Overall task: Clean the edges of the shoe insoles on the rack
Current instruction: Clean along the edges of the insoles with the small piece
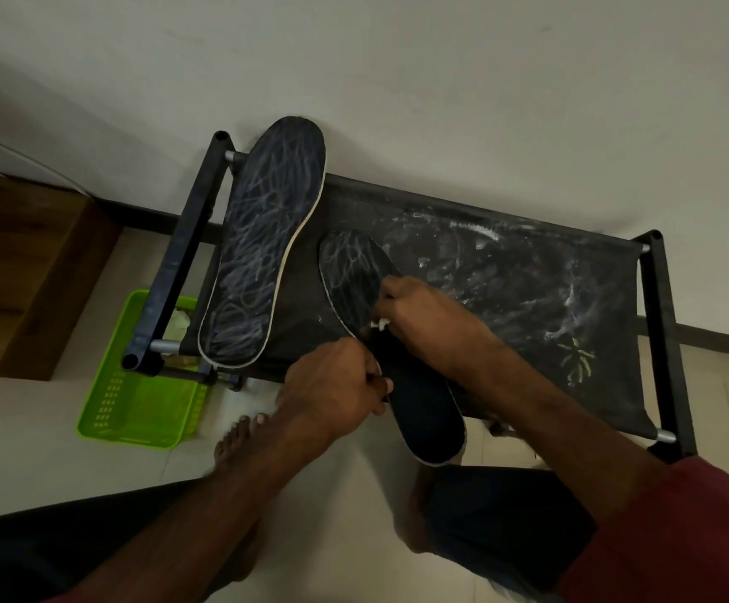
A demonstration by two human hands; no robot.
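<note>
On rack (506, 272) | hands clamped on near insole (423, 411) | second insole (262, 245) beside | green basket (136, 411) below

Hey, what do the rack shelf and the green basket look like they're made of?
The rack shelf looks like dark fabric: matte, smeared white, stretched between metal-looking bars. The green basket looks like moulded plastic: glossy, with rows of slots in its wall.

Short red sleeve (676, 528) on right arm; dark, possibly navy shorts (506, 520); forearms bare, feet unshod.
</note>
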